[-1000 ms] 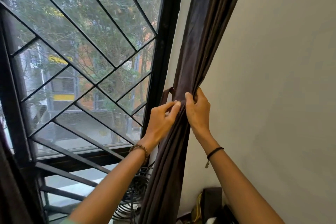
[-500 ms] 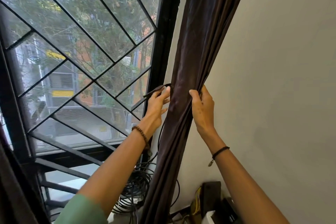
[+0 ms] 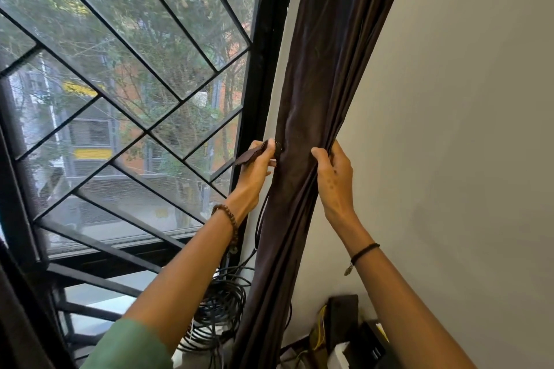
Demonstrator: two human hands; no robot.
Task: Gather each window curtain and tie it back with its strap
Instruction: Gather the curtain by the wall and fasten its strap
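Hanging as one gathered bundle between the black window frame (image 3: 266,69) and the pale wall (image 3: 464,129), the single dark brown curtain (image 3: 302,135) falls in smooth, faintly glossy folds. Two hands meet it at mid-height. The left hand (image 3: 254,171) pinches one flat brown strap (image 3: 248,156) at the curtain's left edge. The right hand (image 3: 334,180) curls its fingers round the folds at the right edge. One coil of thin black cable (image 3: 218,308) lies below the frame's lower right corner.

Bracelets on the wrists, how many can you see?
2: a beaded bracelet on the left wrist by the window frame, a black cord bracelet on the right wrist by the wall.
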